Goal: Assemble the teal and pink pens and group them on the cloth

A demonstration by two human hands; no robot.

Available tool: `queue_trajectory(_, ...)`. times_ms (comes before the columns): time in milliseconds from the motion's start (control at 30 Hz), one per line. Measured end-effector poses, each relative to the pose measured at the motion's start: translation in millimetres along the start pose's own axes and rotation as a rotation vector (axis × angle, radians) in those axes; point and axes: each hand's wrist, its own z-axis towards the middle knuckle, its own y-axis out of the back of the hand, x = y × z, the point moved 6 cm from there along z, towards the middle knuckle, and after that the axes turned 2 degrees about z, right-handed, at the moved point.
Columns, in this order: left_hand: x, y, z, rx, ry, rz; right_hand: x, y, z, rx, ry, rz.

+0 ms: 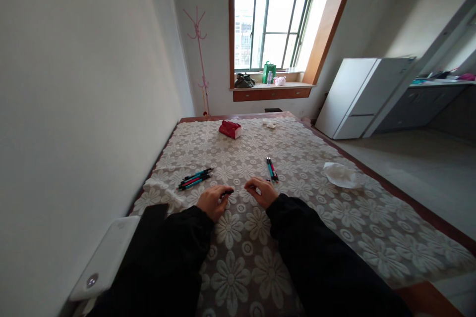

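My left hand (213, 201) is closed in a pinch round a short black pen part (227, 191), whose dark end pokes out past the fingertips. Just to its right, my right hand (261, 191) has thumb and fingers pressed together. A thin pale line, perhaps a refill, spans the small gap between the hands. Beyond the right knuckles shows a slim dark tip (268, 180); the fingers hide most of what is held there. Several blue, red and black pens (195, 178) lie in a pile left of my hands. A smaller group of pens (272, 169) lies beyond the right hand.
A patterned flower tablecloth (232, 277) covers the table. Farther back are a red tissue pack (230, 129) and a small whitish item (269, 124). A crumpled white sheet (342, 175) lies at the right. By the wall at left stands a white device (106, 257).
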Motion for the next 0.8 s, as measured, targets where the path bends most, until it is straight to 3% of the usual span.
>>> queue_trajectory(467,0.0,-2.9,-0.1,0.066,0.026,0.013,-7.5,-5.9,-2.7,0.035,-0.048,-0.02)
queue_trajectory(800,1.1,-4.6,0.0,0.057,0.01,0.01,-3.0,-8.3,-2.5,0.096,0.009,-0.079)
